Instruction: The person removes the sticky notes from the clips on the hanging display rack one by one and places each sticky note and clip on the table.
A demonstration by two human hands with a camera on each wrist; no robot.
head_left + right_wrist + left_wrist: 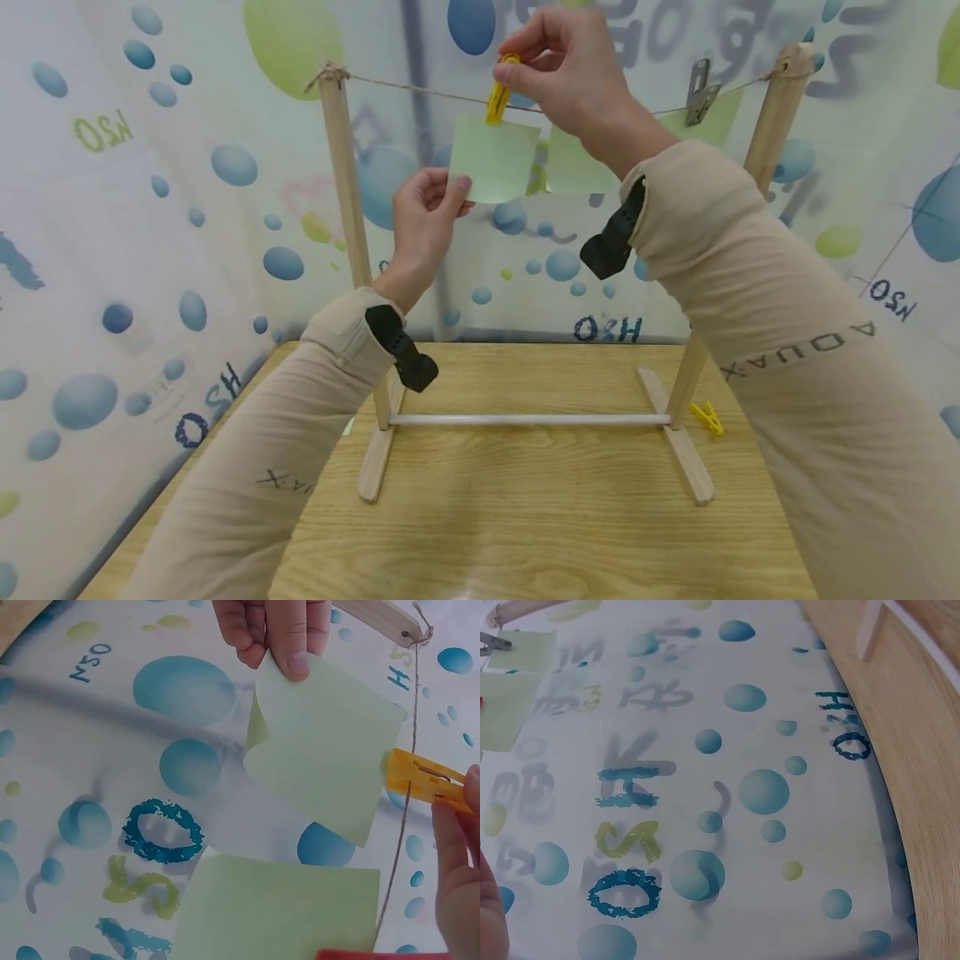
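Observation:
Pale green paper note (491, 162) hangs at the twine (408, 87), its lower left corner pinched between thumb and fingers of my left hand (426, 221). My right hand (573, 75) pinches the handle end of a yellow clothespin (497, 98), whose tip sits at the note's top edge. In the right wrist view the clothespin (424, 780) crosses the twine (405, 817), and the note (322, 742) curls along one side under the left thumb. A second green note (577, 165) hangs to the right, partly hidden by my right hand; a red clip (375, 955) shows at its edge.
Wooden posts (347, 183) hold the twine, joined low down by a white rod (525, 420). A metal clip (701, 93) holds another green note (708, 119) at the right. One yellow clothespin (707, 418) lies on the wooden table (525, 517). Behind hangs a patterned curtain (187, 250).

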